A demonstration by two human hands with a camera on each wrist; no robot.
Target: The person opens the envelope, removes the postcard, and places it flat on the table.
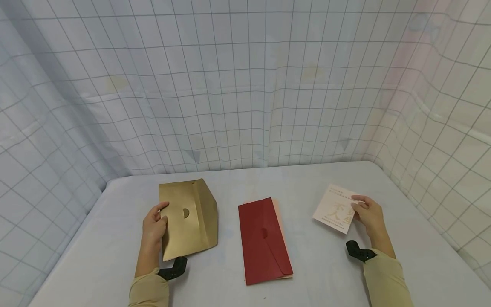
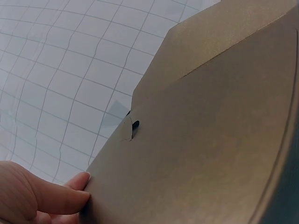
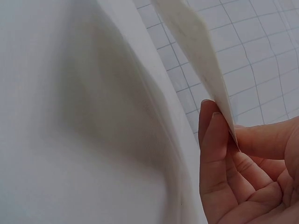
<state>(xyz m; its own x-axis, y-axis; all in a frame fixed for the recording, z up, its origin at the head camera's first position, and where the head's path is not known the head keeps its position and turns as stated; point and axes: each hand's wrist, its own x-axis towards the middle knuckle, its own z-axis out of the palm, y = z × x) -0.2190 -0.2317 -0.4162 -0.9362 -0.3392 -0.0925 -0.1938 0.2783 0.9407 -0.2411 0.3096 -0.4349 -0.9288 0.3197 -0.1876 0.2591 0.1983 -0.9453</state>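
Note:
My left hand pinches the left edge of a gold envelope, thumb on the near face and fingers behind. The envelope's flap hangs unfolded on its right side, and a half-round cut shows near its middle. In the left wrist view, the gold envelope fills most of the picture beside the thumb. On the right, my right hand pinches a pale card with gold lettering by its right edge, tilted over the table. The right wrist view shows this card nearly edge-on between thumb and fingers.
A red envelope lies on the white table between the hands. A pale pink sheet peeks out from beneath it. White cloth with a dark grid hangs behind the table and along both sides.

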